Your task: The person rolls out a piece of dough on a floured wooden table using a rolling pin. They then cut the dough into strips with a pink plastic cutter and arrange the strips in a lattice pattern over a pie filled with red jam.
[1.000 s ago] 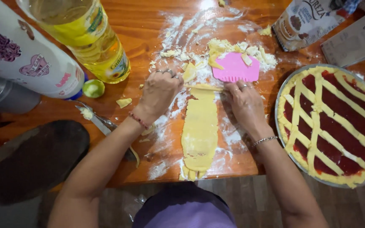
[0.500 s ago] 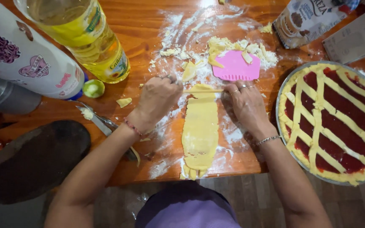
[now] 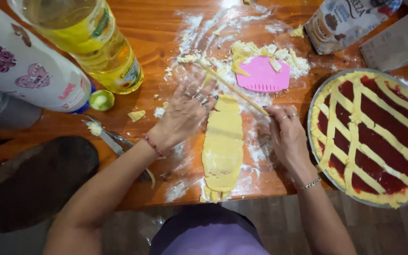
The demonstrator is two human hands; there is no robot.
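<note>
Left hand (image 3: 181, 113) spread fairly wide, ringed fingers (image 3: 199, 97) fanned and pressing near the upper end of a thin dough strip (image 3: 234, 88). Right hand (image 3: 286, 134) narrower, fingers curled, pinching the strip's lower end at the fingertips. Strip stretched taut between both hands, running slantwise from upper left to lower right, lifted over the floured table (image 3: 166, 38). Beneath it and between the hands, a long flattened dough sheet (image 3: 223, 146), lying lengthwise toward the table's near edge, its top end just under the strip. Above that, a pink scraper (image 3: 263, 75) with dough scraps (image 3: 279, 54) heaped around its upper edge. To the right of the right hand, a round tart (image 3: 371, 137) in a metal pan, red filling crossed by a pale dough lattice, close to the wrist but apart from it. To the left, an oil bottle (image 3: 95, 42), a white patterned bottle (image 3: 29, 66), a small green cap (image 3: 102, 100) and a knife (image 3: 112, 141) smeared with dough, all clear of the left hand. At upper right, a bag (image 3: 345, 21) and a carton (image 3: 400, 42).
</note>
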